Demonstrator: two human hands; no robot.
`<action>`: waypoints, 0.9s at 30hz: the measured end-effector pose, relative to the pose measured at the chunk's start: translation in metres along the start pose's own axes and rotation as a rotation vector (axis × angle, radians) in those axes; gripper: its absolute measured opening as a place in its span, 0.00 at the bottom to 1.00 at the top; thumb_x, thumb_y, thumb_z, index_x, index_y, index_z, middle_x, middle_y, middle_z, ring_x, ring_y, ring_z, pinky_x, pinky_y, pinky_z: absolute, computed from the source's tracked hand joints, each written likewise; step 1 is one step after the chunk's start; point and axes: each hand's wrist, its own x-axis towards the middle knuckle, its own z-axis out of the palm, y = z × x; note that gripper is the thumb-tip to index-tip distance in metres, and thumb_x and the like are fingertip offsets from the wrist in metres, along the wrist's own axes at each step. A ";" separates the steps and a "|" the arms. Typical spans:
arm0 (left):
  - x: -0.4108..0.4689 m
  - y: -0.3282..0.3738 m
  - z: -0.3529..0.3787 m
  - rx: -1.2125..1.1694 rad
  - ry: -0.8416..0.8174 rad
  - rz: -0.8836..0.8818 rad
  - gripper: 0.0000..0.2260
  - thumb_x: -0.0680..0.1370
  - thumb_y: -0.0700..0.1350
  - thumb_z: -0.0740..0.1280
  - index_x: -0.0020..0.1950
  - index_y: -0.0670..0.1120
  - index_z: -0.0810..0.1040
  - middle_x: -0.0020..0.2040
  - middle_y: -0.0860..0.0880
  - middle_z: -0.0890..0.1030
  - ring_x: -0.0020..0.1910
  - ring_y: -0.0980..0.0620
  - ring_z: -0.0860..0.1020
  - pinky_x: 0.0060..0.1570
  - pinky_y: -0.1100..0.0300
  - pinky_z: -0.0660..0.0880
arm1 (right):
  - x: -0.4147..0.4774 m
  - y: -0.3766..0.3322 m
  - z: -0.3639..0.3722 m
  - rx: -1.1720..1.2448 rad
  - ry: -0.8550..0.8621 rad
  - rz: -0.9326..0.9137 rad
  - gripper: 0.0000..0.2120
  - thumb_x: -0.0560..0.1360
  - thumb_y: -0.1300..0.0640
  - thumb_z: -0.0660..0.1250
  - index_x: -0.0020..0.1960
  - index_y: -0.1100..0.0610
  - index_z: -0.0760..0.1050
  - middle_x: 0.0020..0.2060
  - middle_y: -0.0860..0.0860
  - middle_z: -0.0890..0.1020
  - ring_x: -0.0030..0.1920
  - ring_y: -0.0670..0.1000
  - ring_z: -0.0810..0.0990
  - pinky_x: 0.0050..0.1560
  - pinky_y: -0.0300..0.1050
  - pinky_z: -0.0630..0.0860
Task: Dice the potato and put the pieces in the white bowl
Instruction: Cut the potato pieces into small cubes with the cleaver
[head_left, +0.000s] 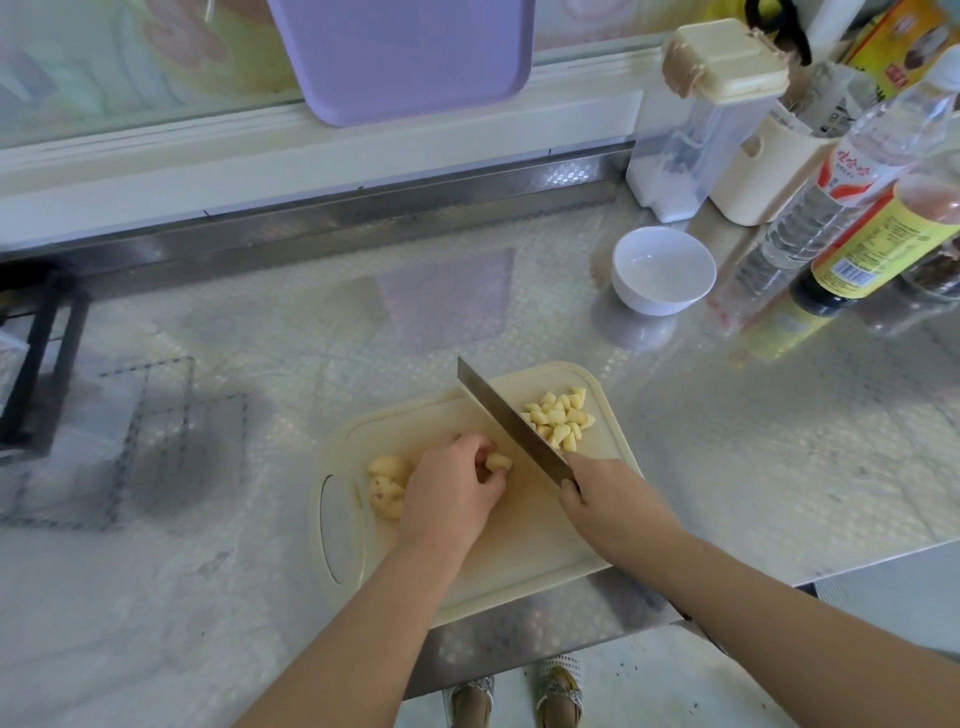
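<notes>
Patterned steel covers the bench (727, 467), with a window sill behind it at twelve o'clock; a cream cutting board (519, 540) lies at the near edge. On the board the left hand (449, 493) curls over a small potato piece (497, 461), fingertips pinching it down; the right hand (610, 501) is wrapped tight around the handle of a cleaver (511, 426), whose blade runs toward eleven o'clock just beside that piece. A heap of diced potato (558, 418) sits past the blade at one o'clock; two uncut chunks (387, 486) wait at nine o'clock of the left hand.

To cut well, I judge the fingertips should tuck back from the blade, since the piece is small and the edge is close; short straight strokes would keep the cubes even.

At one o'clock, well apart from the board, stands the white bowl (664, 270); it holds no potato yet, perhaps a film of water, though I cannot tell. Bottles (831, 197) and a lidded canister (696, 130) crowd the corner beyond it.
</notes>
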 end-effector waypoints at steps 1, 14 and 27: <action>0.000 0.000 0.000 0.008 0.004 -0.006 0.10 0.74 0.51 0.72 0.54 0.51 0.81 0.46 0.55 0.78 0.42 0.56 0.78 0.45 0.54 0.78 | -0.001 -0.001 -0.001 -0.001 0.002 -0.009 0.10 0.83 0.53 0.54 0.45 0.51 0.70 0.36 0.48 0.75 0.36 0.48 0.76 0.39 0.46 0.76; -0.002 -0.004 -0.003 0.080 0.027 0.039 0.08 0.76 0.51 0.70 0.53 0.50 0.81 0.49 0.54 0.80 0.45 0.55 0.78 0.46 0.56 0.78 | -0.018 -0.007 -0.004 -0.015 -0.007 -0.053 0.10 0.83 0.53 0.54 0.46 0.53 0.70 0.34 0.49 0.73 0.37 0.52 0.77 0.42 0.53 0.80; 0.000 -0.003 0.004 0.043 0.052 0.037 0.06 0.75 0.49 0.71 0.50 0.49 0.81 0.46 0.53 0.82 0.43 0.52 0.80 0.44 0.52 0.79 | -0.018 -0.007 0.004 -0.122 -0.017 -0.076 0.10 0.83 0.53 0.52 0.54 0.53 0.71 0.36 0.50 0.76 0.37 0.52 0.79 0.43 0.53 0.81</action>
